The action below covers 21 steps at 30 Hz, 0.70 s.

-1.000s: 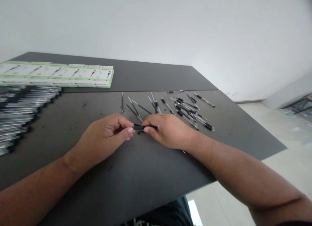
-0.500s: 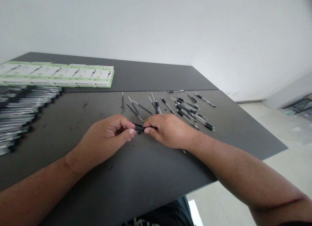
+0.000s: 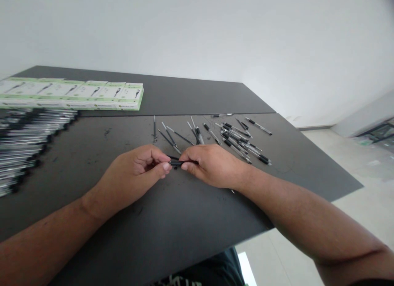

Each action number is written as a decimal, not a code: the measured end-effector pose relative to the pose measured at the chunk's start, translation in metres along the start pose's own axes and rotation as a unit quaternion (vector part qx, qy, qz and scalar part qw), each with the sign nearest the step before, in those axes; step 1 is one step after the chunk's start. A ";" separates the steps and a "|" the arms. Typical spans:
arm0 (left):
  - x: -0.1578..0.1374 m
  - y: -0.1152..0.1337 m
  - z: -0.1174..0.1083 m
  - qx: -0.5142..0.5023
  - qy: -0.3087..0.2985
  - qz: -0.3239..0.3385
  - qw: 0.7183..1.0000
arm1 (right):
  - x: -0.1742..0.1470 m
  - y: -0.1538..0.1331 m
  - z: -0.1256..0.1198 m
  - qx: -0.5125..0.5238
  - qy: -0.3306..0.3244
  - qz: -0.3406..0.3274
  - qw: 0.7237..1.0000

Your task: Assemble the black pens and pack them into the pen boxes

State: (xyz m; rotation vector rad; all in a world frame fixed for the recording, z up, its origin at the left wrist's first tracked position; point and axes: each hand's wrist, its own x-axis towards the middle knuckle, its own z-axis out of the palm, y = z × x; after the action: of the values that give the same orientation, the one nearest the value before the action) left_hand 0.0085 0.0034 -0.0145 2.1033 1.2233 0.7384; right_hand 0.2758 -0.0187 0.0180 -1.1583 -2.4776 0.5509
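Both hands meet at the centre of the table (image 3: 172, 220), a dark, matte, smudged slab. The left hand (image 3: 135, 175) is curled closed, thumb and forefinger pinching one end of a slim black pen piece (image 3: 176, 163); the right hand (image 3: 212, 164) pinches the other end, fingers folded over it. The piece lies level between the fingertips, just above the tabletop. At one o'clock from the hands, a loose scatter of pens (image 3: 240, 140), thin cylinders with clear barrels and black grips, too tangled to count exactly. At twelve o'clock, a few bare thin refills (image 3: 169, 136), about five. At nine o'clock, a tight row of finished pens (image 3: 27, 142), glossy and packed side by side. At eleven o'clock, flat white-and-green cardboard boxes (image 3: 74, 95), at least five in a line.
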 end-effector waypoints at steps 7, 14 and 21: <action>0.000 0.000 0.000 0.003 -0.002 -0.006 1.000 | 0.000 0.001 0.001 0.001 0.004 -0.004 1.000; 0.000 -0.001 0.001 -0.006 -0.001 0.000 1.000 | 0.000 -0.001 0.000 0.013 0.009 0.003 1.000; -0.001 -0.001 0.000 0.008 0.008 0.002 1.000 | 0.001 -0.001 0.000 0.010 0.010 -0.007 1.000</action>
State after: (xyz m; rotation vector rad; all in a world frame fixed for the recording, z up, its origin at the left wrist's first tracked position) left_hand 0.0079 0.0030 -0.0155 2.1170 1.2364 0.7509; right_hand 0.2749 -0.0187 0.0179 -1.1316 -2.4561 0.5559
